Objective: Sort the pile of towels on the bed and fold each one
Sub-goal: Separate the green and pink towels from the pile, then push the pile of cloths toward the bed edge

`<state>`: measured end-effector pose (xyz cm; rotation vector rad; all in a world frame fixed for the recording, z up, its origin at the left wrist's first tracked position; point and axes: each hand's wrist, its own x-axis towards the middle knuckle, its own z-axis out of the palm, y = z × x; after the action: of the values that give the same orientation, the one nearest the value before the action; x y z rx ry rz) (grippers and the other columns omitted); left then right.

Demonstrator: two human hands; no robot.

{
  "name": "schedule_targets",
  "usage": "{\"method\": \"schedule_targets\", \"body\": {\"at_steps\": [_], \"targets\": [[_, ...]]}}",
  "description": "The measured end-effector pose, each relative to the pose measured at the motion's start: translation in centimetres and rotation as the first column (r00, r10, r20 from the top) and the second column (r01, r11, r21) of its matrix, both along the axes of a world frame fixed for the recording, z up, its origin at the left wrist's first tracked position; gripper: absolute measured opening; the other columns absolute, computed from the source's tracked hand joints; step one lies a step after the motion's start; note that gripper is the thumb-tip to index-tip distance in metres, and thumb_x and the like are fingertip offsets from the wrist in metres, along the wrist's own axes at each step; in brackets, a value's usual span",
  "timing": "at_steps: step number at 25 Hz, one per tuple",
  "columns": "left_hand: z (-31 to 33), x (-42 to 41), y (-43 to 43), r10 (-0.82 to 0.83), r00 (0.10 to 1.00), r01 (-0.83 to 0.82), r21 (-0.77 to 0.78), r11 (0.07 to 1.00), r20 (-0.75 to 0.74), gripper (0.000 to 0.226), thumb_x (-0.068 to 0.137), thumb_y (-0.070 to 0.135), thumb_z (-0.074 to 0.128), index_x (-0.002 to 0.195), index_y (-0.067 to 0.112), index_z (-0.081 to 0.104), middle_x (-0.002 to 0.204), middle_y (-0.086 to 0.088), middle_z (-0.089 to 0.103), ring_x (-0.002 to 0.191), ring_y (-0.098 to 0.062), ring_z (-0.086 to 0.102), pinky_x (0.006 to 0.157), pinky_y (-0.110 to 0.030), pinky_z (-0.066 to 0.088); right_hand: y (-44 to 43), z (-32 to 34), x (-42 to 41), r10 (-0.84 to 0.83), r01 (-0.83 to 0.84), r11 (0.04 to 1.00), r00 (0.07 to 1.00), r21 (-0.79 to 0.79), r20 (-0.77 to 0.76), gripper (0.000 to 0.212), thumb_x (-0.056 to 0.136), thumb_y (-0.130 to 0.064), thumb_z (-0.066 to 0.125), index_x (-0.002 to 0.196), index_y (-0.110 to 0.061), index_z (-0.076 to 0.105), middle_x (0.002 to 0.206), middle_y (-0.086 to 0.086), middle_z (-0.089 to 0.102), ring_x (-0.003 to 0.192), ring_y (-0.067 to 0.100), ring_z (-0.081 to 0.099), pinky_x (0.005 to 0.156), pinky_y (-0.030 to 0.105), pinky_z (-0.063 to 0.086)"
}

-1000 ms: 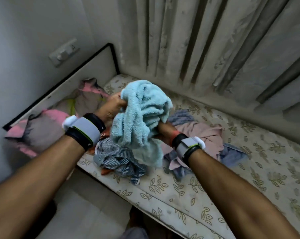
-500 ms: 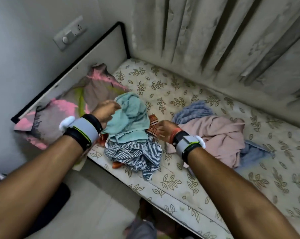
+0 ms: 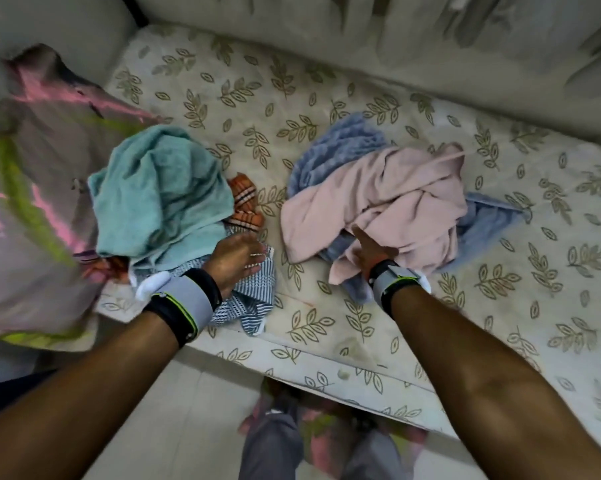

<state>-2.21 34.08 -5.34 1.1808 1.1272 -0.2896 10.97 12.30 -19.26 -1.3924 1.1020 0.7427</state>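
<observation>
Bed; left hand flat, striped towel; right hand perhaps curled, pink towel

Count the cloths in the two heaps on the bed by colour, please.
Teal towel: 1
Orange checked cloth: 1
Blue-and-white striped cloth: 1
Pink towel: 1
Blue towel: 1 at least; blue peeks out on several sides of the pink, so perhaps 2
Total: 5 at least

Bare mattress strip between teal towel, pink towel.
</observation>
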Motion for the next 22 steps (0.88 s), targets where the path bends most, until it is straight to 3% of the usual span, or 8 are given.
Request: {"method": "schedule_targets", "body": {"at_steps": [3, 5, 7, 10, 12, 17, 19, 22], "targets": [[-2.1, 0.4, -2.0, -0.038, 0.999, 0.038, -0.011, 0.999, -0.002, 0.028, 0.101, 0.005, 0.046, 0.128, 0.009, 0.052, 0.112, -0.016, 0.067, 0.094, -0.025, 0.060, 0.079, -0.030, 0.048, 0.0, -5.2, 2.2, 0.054, -0.051, 0.997, 0.998, -0.063, 0.044, 0.159, 0.025, -0.064, 0.091, 0.156, -0.020, 0.014, 0.143, 0.012, 0.049, 0.113, 0.034, 0.064, 0.093, 0.056, 0.056], [-2.7, 0.5, -3.0, -0.058, 0.998, 0.058, -0.029, 0.998, -0.009, 0.032, 0.100, 0.006, 0.047, 0.133, 0.007, 0.050, 0.120, -0.018, 0.065, 0.097, -0.025, 0.060, 0.080, -0.031, 0.049, -0.1, -3.6, 2.8, 0.199, -0.185, 0.968, 0.978, -0.172, 0.065, 0.088, 0.059, -0.053, 0.081, 0.131, -0.014, 0.047, 0.137, 0.009, 0.055, 0.114, 0.026, 0.060, 0.101, 0.047, 0.051], [-2.2, 0.5, -3.4, -0.077, 0.997, 0.077, -0.029, 0.997, -0.008, 0.033, 0.100, 0.006, 0.048, 0.133, 0.007, 0.051, 0.121, -0.018, 0.065, 0.098, -0.026, 0.060, 0.082, -0.032, 0.049, -0.2, -1.5, 3.2, 0.263, -0.248, 0.958, 0.960, -0.146, 0.093, 0.019, 0.094, -0.033, 0.057, 0.100, -0.015, 0.054, 0.122, 0.012, 0.064, 0.102, 0.024, 0.061, 0.091, 0.035, 0.052], [-0.9, 1.1, -3.8, -0.081, 0.997, 0.081, -0.027, 0.996, -0.016, 0.025, 0.099, 0.011, 0.052, 0.123, 0.011, 0.056, 0.113, -0.014, 0.065, 0.095, -0.023, 0.061, 0.082, -0.033, 0.050, -0.4, 4.1, 1.7, 0.119, -0.117, 0.993, 0.987, -0.029, 0.106, 0.017, 0.091, -0.021, 0.061, 0.084, -0.006, 0.061, 0.069, 0.012, 0.067, 0.055, 0.021, 0.059, 0.051, 0.025, 0.046], [-0.6, 1.9, -4.2, -0.097, 0.993, 0.093, -0.063, 0.994, -0.062, 0.014, 0.098, 0.023, 0.056, 0.110, 0.017, 0.059, 0.111, -0.010, 0.060, 0.097, -0.022, 0.057, 0.080, -0.035, 0.051, -0.1, 7.3, 0.0, 0.080, -0.090, 0.989, 0.993, 0.120, 0.086, 0.013, 0.081, -0.015, 0.066, 0.085, -0.003, 0.064, 0.074, 0.013, 0.062, 0.062, 0.024, 0.058, 0.054, 0.030, 0.049], [2.4, 5.3, -9.2, -0.219, 0.972, 0.141, -0.528, 0.837, -0.087, 0.061, 0.081, 0.064, 0.064, 0.112, 0.012, 0.063, 0.103, -0.012, 0.068, 0.096, -0.029, 0.064, 0.092, -0.045, 0.053, -1.0, 18.2, -4.2, 0.357, -0.392, 0.818, 0.920, 0.420, 0.162, 0.013, 0.087, -0.004, 0.058, 0.080, -0.004, 0.069, 0.074, 0.012, 0.068, 0.066, 0.023, 0.064, 0.062, 0.032, 0.056], [4.3, 6.0, -11.4, -0.261, 0.965, 0.209, -0.646, 0.734, 0.016, 0.049, 0.082, 0.052, 0.066, 0.100, 0.006, 0.066, 0.089, -0.014, 0.068, 0.090, -0.029, 0.063, 0.102, -0.040, 0.046, -1.8, 21.6, -5.7, 0.453, -0.509, 0.733, 0.860, 0.452, 0.234, 0.018, 0.092, 0.001, 0.052, 0.082, -0.001, 0.067, 0.085, 0.013, 0.072, 0.083, 0.020, 0.067, 0.084, 0.037, 0.059], [8.2, 7.2, -13.4, -0.283, 0.956, 0.283, -0.474, 0.834, 0.073, 0.020, 0.066, 0.015, 0.065, 0.064, 0.008, 0.046, 0.055, -0.010, 0.045, 0.052, -0.022, 0.050, 0.061, -0.025, 0.045, -5.0, 24.4, -6.1, 0.496, -0.586, 0.642, 0.809, 0.494, 0.315, 0.011, 0.087, -0.005, 0.057, 0.093, -0.006, 0.066, 0.082, 0.004, 0.070, 0.076, 0.014, 0.066, 0.072, 0.028, 0.056]]}}
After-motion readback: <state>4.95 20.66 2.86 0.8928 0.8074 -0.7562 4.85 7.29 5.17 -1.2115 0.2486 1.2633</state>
